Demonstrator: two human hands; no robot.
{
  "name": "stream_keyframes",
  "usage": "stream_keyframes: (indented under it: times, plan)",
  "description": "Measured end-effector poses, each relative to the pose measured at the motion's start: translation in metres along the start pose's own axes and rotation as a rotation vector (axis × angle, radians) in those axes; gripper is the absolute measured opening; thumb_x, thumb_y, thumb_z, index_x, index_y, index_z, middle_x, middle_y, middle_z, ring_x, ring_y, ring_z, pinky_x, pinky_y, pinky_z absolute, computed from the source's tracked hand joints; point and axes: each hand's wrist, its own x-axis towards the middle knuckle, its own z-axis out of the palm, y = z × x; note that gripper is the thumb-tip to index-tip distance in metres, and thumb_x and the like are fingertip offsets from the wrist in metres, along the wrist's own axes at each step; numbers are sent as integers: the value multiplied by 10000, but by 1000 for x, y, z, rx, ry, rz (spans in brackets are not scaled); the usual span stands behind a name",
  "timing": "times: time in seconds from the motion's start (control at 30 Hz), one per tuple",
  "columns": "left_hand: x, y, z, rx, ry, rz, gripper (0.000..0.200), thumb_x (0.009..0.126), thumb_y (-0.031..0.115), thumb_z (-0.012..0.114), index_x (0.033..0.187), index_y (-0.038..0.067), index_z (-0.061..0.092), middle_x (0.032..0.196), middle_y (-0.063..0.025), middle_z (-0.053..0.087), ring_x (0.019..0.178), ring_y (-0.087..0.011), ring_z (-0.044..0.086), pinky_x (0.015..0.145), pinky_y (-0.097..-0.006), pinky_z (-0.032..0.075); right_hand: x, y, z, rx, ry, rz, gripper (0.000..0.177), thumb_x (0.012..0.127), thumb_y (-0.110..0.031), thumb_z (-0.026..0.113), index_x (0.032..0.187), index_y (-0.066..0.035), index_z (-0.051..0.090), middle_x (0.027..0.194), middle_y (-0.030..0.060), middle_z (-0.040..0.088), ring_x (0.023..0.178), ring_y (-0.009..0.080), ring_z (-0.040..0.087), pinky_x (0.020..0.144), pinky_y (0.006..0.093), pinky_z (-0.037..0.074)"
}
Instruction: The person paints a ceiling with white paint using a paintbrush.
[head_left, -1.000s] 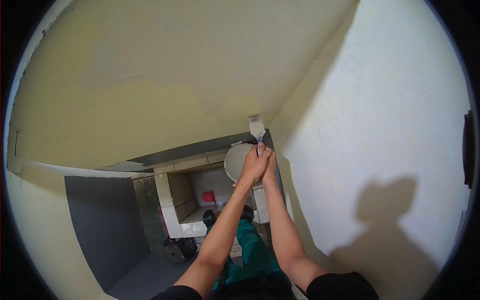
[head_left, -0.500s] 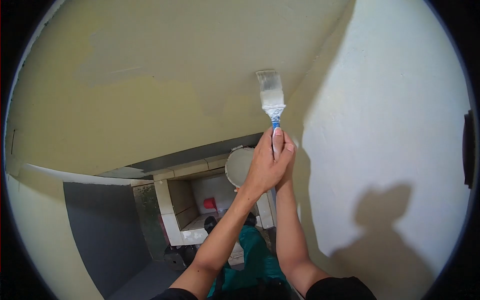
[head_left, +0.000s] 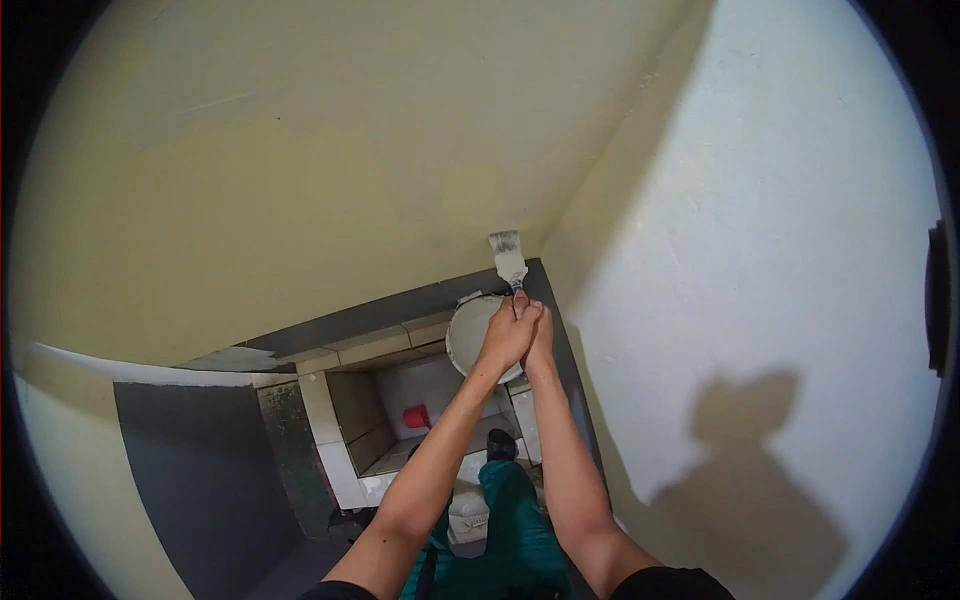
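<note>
Left hand (head_left: 505,336) and right hand (head_left: 542,338) together clasped a flat, white-bristled, blue-handled paintbrush (head_left: 507,256), bristles seemingly touching the cream wall (head_left: 350,180) above a round white bucket (head_left: 466,338).

White tiled trough (head_left: 320,405), red scoop (head_left: 416,416) inside, grey lower wall (head_left: 190,470) at left

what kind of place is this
Probably a small washroom being repainted: a white-tiled trough, a bucket by it, and a paintbrush where the yellow wall meets the white wall.
</note>
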Motion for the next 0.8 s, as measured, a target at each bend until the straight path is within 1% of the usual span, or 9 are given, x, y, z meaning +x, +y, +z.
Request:
stream_keyframes:
  times: [0.1, 0.23, 0.27, 0.4, 0.5, 0.63, 0.7, 0.73, 0.8]
  plan:
    - [1, 18, -5, -8, 47, 17, 413, 914, 333, 579, 1083, -44, 570, 1049, -267, 669, 1013, -432, 650, 885, -447, 499, 0, -26, -6, 74, -9, -30, 592, 1015, -432, 444, 739, 77, 570, 652, 222, 581, 599, 306, 532, 612, 457, 417]
    - [-30, 98, -26, -66, 36, 179, 416, 930, 342, 576, 1081, -46, 564, 1008, -255, 656, 965, -389, 644, 868, -425, 492, -10, -104, -30, 59, -2, -225, 581, 1015, -438, 454, 724, 56, 545, 620, 178, 554, 584, 259, 494, 588, 444, 408]
    - [-42, 123, -33, -67, 25, 206, 424, 938, 353, 576, 1083, -45, 562, 998, -238, 647, 941, -357, 634, 861, -412, 485, -18, -129, -37, 118, -17, -221, 523, 1022, -418, 483, 728, 13, 521, 592, 64, 495, 582, 167, 431, 542, 381, 375]
    - [-68, 171, -47, -119, -13, 396, 374, 948, 326, 584, 1043, -33, 539, 943, -212, 619, 867, -323, 605, 815, -413, 474, -30, -175, -52, 363, -69, -282, 415, 1040, -350, 506, 758, -46, 518, 645, -61, 429, 620, 62, 371, 517, 279, 295]
    - [-68, 161, -43, -72, 76, 531, 324, 947, 287, 590, 1006, -24, 521, 904, -203, 597, 821, -313, 579, 788, -427, 469, -33, -169, -47, 426, -29, -326, 415, 1043, -339, 501, 755, -42, 519, 655, -50, 452, 619, 65, 379, 519, 281, 308]
    - [-50, 118, -40, -17, 88, 551, 400, 938, 335, 584, 1040, -51, 555, 967, -231, 625, 902, -343, 614, 836, -420, 473, -28, -138, -25, 404, -37, -320, 466, 1034, -407, 494, 765, -29, 535, 652, -29, 469, 612, 89, 409, 534, 299, 350]
    - [-35, 83, -40, -1, 95, 473, 419, 935, 346, 583, 1052, -56, 560, 983, -237, 629, 923, -349, 617, 847, -416, 472, -11, -93, -6, 289, -46, -325, 513, 1026, -461, 483, 767, -23, 546, 645, -14, 484, 615, 108, 436, 548, 310, 377]
    - [-28, 63, -36, 3, 97, 414, 429, 934, 351, 582, 1057, -59, 563, 991, -241, 631, 933, -352, 619, 852, -415, 472, -10, -83, -1, 230, -48, -305, 578, 1005, -509, 479, 762, 9, 559, 642, 48, 539, 624, 146, 482, 578, 355, 415]
    - [-16, 19, -29, 16, 97, 280, 449, 931, 362, 582, 1069, -65, 569, 1006, -247, 635, 953, -358, 623, 862, -411, 472, -12, -56, 6, 166, -64, -252, 586, 1000, -492, 485, 759, 36, 565, 653, 97, 571, 626, 166, 500, 595, 383, 428]
